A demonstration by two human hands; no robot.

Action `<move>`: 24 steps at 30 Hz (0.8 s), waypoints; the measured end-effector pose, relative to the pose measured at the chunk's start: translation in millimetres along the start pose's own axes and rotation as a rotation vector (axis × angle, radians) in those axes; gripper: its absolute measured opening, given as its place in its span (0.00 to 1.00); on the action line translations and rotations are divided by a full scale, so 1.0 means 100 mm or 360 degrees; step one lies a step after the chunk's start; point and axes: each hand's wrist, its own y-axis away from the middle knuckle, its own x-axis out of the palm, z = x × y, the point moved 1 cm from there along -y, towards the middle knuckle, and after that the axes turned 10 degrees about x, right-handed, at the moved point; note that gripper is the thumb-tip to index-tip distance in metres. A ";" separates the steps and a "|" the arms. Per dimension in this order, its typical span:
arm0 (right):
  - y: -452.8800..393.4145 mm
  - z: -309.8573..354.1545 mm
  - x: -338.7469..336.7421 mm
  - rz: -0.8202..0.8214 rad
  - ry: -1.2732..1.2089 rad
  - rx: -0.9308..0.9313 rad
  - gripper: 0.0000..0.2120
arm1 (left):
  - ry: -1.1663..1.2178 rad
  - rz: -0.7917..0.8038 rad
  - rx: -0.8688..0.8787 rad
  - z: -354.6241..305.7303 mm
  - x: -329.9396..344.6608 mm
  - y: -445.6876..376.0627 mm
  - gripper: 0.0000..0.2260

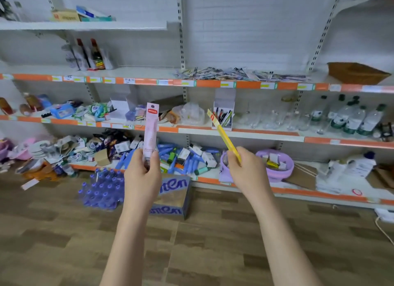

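While both packs are already in hand and raised before the shelving, neither has a place yet: our left hand (142, 175) curls round the lower end of the pink pack (151, 128), held upright, and our right hand (245, 170) pinches the lower end of the yellow pack (222, 136), which slants up and away to the left, its tip well apart from the pink one. We judge the work about midway: the picking up looks done, the sorting or shelving of the two is left, and nothing shows which shelf is meant for them. Beyond the left hand a jumble of small boxes and blue tubes (191, 158) covers the lowest shelf (210, 174); just beyond the right hand sits a purple basin (277, 169) with a few small items inside. Above the right hand, behind the yellow pack's tip, stands a white box of pens (223, 115). Orange shelf edges (248, 84) jut toward us at three heights, the lines to clear on any reach. Below the left hand a cardboard box (170, 198) and a wrapped pack of bottles (102, 190) crowd the floor (213, 243); room to move lies between the hands and back toward us.
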 end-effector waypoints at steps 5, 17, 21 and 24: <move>-0.63 -0.25 -0.07 -0.0002 -0.0044 0.0047 0.13 | 0.0009 0.0065 -0.0025 0.05 0.64 -0.36 0.14; -2.21 -0.79 -0.17 -0.0131 0.0043 0.0244 0.13 | 0.0051 0.0212 0.0085 0.11 2.11 -1.65 0.14; -2.82 -0.81 -0.23 -0.0197 0.0049 0.0233 0.14 | 0.0086 0.0242 0.0186 0.03 2.58 -2.25 0.13; -3.29 -0.84 -0.30 -0.0318 0.0032 0.0199 0.14 | 0.0176 0.0290 0.0226 -0.03 2.96 -2.70 0.13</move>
